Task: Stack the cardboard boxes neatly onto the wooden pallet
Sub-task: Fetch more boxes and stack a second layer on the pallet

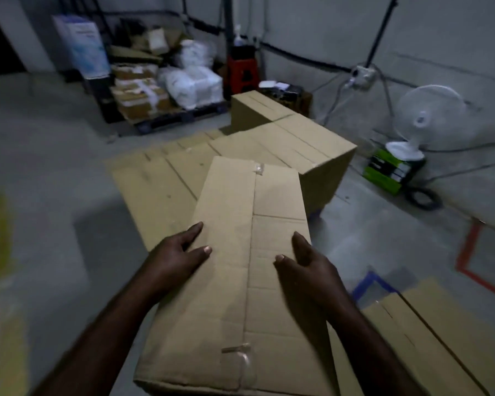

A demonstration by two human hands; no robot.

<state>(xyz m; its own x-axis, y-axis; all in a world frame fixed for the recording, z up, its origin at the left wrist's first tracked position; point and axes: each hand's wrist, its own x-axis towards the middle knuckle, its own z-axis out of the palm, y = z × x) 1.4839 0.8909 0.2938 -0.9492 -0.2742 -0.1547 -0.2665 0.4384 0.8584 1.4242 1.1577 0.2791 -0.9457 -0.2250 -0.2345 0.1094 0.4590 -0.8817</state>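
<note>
Head view: long cardboard box (240,267) is held off the floor, its far end aimed at the stack. Left hand (180,252) and right hand (306,264) squeeze its long sides, fingers straight, thumbs on the top face. No support visible underneath. Pallet itself is hidden under a low layer of boxes (160,178) and a taller box (303,144) just beyond.

Risks, my read:
- Side pressure only, so the carton can slide down out of the palms.
- Far end is near the taller box's corner and could clip it.
- Set down at this angle, it lands skewed and overhangs the low layer.
</note>
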